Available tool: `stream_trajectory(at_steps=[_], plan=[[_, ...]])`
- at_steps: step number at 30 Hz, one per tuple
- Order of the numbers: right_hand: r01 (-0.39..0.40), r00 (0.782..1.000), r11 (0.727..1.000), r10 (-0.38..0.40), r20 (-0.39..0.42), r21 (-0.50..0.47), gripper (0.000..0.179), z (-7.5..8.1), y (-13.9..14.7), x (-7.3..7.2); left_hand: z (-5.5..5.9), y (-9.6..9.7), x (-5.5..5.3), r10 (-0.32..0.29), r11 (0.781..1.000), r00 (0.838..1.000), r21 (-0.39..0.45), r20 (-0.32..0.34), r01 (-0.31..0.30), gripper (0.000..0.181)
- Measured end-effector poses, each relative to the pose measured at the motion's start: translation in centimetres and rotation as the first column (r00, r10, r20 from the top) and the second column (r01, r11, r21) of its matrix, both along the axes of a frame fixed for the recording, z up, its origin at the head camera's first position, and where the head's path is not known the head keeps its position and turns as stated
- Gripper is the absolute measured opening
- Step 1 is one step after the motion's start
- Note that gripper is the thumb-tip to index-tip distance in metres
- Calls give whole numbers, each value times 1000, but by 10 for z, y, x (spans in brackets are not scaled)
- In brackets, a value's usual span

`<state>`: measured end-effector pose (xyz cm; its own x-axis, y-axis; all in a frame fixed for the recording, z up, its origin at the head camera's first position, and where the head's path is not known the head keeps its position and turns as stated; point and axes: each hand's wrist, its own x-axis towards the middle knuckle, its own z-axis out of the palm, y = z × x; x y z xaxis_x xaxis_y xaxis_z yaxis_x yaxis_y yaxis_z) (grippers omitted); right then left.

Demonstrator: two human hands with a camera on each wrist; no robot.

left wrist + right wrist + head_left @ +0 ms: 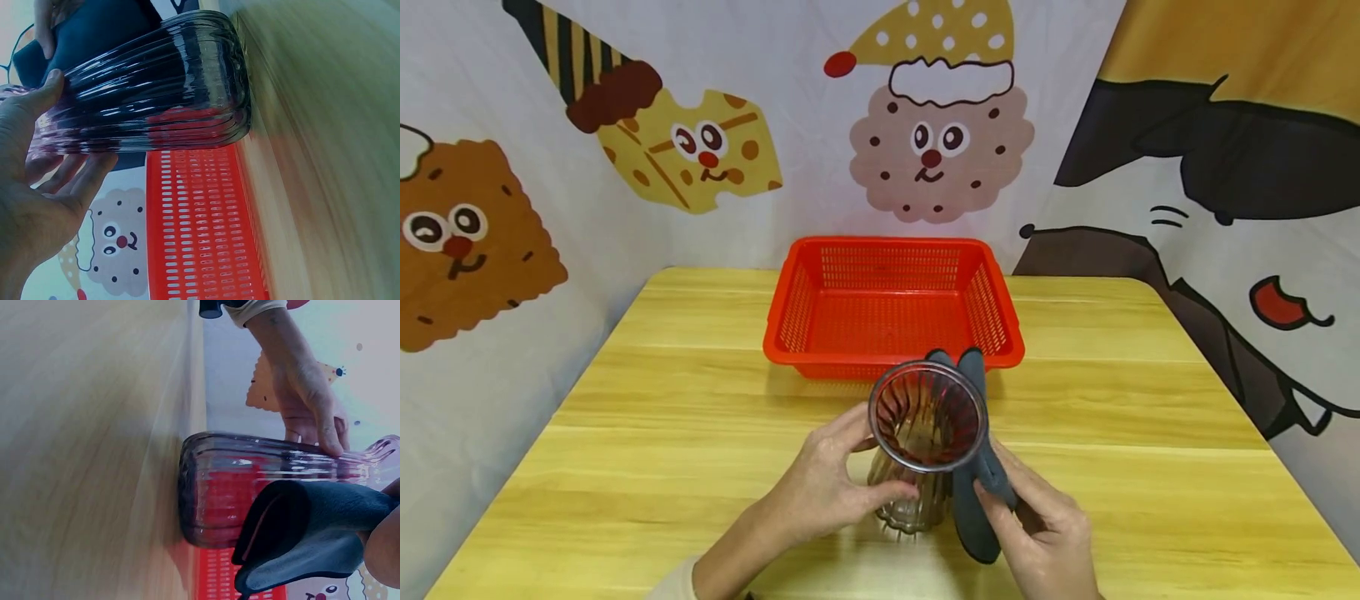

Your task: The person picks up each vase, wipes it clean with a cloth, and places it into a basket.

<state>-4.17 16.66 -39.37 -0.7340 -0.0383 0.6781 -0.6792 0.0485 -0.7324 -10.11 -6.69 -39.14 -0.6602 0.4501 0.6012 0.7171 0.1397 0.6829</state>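
Observation:
A ribbed, tinted glass vase (910,500) with a flared rim stands upright on the table, its base down on the wood. My left hand (827,479) grips it around the neck, thumb in front and fingers behind, as the left wrist view also shows. In my right hand (1048,525) is a folded dark grey-blue cloth (977,517), pinched between thumb and fingers. The cloth (312,531) lies along the vase's right side, overlapping it in the right wrist view. Part of the cloth is hidden behind the vase's rim.
Just beyond the vase sits a red plastic basket (782,333) with perforated walls and nothing inside. The light wooden table (662,433) extends to both sides. A curtain (805,125) printed with cartoon figures hangs behind it.

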Motion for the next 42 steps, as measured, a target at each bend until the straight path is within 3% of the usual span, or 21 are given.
stream_trajectory(at_steps=[3,7,14,30,38,42], plan=[[-18,998,997,22,-53,72,39,-6,3,-3,0,0,-1,-6,1000,1000,7,-3,6,73],[30,992,984,-9,-124,175,33,-12,7,-6,1,1,-2,-15,1000,1000,10,-11,15,75],[87,976,969,-37,-213,231,36,-14,11,-11,1,2,-2,-17,1000,1000,6,-23,17,76],[98,971,950,-25,-239,296,34,-20,19,-15,1,1,-3,-16,1000,999,-1,-30,16,75],[119,976,918,-38,-216,378,35,-22,24,-14,1,1,-3,5,1000,1000,-14,-28,-6,76],[139,975,889,-47,-215,437,35,-25,26,-13,-1,0,-1,22,1000,1000,-18,-20,-22,77]])
